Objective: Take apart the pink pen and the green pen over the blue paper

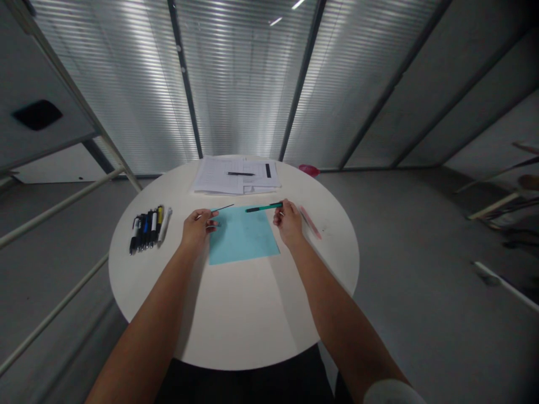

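Observation:
My left hand [196, 227] is closed on a thin dark stick [224, 207] that looks like a pen refill, its free end pointing right. Something small and greyish by its lower fingers is too small to make out. In my right hand [289, 223], pinched at one end, is a green and black pen [261, 208], its other end pointing left toward the stick. Both are held over the far edge of a light blue sheet [244, 235] lying on the round white table [236, 314]. A pinkish, slender strip [311, 223] lies just right of my right hand.
Several pens [148, 229] lie in a row at the table's left. Stacked papers [219, 174] with a dark pen [241, 174] on top are at the far side. Beyond the far right edge shows a red object [309, 169]. A white-framed stand [63, 207] is at left.

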`<state>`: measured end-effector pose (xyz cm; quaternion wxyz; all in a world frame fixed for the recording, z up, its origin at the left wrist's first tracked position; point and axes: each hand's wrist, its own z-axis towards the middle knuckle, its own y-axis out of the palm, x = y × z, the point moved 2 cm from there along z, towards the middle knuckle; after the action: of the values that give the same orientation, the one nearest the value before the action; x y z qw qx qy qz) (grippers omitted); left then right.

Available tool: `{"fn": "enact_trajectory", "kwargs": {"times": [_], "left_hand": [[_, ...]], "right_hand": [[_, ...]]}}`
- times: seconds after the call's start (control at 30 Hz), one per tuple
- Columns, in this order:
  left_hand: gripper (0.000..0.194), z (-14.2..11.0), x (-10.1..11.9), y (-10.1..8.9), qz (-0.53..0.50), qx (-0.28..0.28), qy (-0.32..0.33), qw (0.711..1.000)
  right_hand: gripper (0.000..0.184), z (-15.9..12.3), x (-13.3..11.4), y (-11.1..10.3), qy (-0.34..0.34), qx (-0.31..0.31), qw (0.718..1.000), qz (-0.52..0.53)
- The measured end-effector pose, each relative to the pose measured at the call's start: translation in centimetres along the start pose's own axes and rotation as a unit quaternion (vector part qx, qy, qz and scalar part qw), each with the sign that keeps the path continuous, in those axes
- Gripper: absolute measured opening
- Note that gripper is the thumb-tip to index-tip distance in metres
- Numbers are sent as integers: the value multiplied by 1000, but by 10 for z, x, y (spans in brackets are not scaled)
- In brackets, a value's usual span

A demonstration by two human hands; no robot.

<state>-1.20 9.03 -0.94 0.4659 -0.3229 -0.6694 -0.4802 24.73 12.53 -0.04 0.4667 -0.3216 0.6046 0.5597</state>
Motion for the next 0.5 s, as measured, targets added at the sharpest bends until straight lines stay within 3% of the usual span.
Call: {"fn": "enact_trajectory", "kwargs": {"times": [0.27,0.5], "left_hand": [[15,0,-2,2,19,-12,6,1000],[15,-1,-1,3,25,-10,3,1000]], "right_hand": [[39,-6,1,8,-106,-55,980,-158],[35,-7,0,7,-128,-55,977,-163]]}}
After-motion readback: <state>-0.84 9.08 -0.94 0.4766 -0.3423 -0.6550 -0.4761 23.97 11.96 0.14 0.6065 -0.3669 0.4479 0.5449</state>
